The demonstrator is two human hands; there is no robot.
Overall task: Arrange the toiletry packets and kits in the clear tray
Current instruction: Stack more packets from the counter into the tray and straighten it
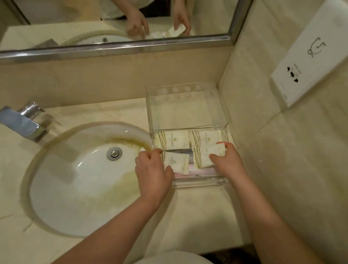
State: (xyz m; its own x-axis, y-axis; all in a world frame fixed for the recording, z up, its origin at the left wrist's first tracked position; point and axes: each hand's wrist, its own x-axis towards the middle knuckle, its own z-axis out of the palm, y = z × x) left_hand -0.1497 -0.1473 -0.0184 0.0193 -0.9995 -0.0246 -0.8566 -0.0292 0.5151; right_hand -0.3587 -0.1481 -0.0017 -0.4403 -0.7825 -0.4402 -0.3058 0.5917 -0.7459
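No text can be read. Each cream packet [173, 139] in the clear tray [198, 182] carries a small round emblem beneath a line of print too small and blurred to make out. The white wall plate [318, 53] at the upper right bears a line-drawn pictogram above faint grey lettering, also illegible, beside its dark socket holes.
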